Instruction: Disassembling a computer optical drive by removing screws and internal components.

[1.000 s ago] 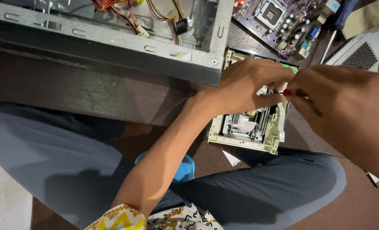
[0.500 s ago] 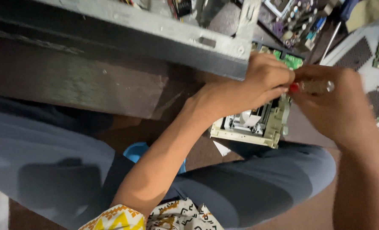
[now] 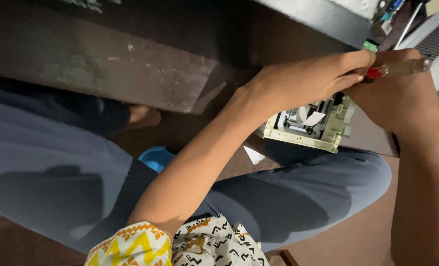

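Over the lap, both hands [image 3: 357,79] still grip the screwdriver [image 3: 399,69] above the drive [image 3: 308,125]; view has dropped lower.

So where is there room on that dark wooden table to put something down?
The dark wooden table shows a long bare stretch along its front edge, left of the left hand. It is crowded at the right: both hands, the right hand with a red-handled screwdriver, meet over the pale metal drive unit, with a grey computer case just behind.
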